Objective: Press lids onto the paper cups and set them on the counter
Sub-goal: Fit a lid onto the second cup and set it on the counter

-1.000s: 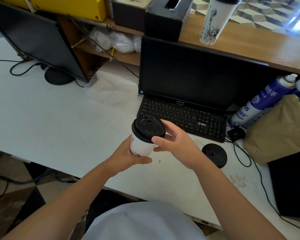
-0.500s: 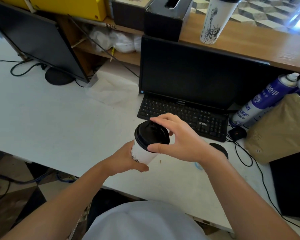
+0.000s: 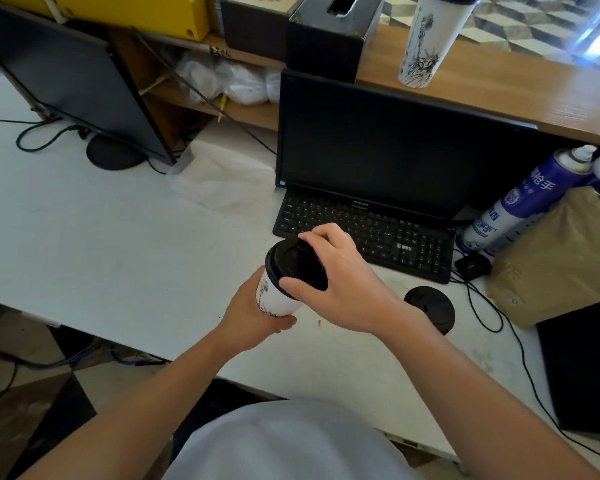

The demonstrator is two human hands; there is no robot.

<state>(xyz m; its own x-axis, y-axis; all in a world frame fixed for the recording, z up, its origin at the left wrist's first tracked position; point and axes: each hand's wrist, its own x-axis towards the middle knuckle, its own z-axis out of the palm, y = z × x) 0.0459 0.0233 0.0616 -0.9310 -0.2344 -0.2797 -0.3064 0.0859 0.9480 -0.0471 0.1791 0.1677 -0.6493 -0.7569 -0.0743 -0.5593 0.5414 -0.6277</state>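
- Left hand (image 3: 253, 315): wrapped round the lower wall of a paper cup (image 3: 274, 299), thumb on the near side. The cup is held tilted over the front part of the white bench (image 3: 101, 244).
- Right hand (image 3: 343, 285): arched over the black lid (image 3: 288, 261) that covers the mouth of this cup. The thumb lies against the near rim and the fingertips (image 3: 312, 234) curl onto the far rim.
- Loose lid (image 3: 429, 306): one, black, lying flat on the white bench just right of the right wrist, apart from the held cup.
- Keyboard (image 3: 364, 237): one, black, just beyond the hands, its far edge under the nearer screen.
- Spray can (image 3: 520, 202): one, blue and white, leaning at the right end of the keyboard. It touches one brown paper bag (image 3: 561, 258).
- Monitors, two, both dark: the right monitor (image 3: 378, 150) stands straight ahead, and the left monitor (image 3: 66, 88) stands well apart and turned at an angle.
- Wooden bench (image 3: 499, 88): raised, behind the right monitor.
- Second paper cup (image 3: 426, 39): white with a line drawing, upright on the wooden bench. Its dark lid is cut by the top edge of the view.
- Black tissue box (image 3: 329, 36): one, left of the second paper cup.
- Yellow box (image 3: 129, 12): one, farther left.
- Totals in view: two paper cups, three lids.
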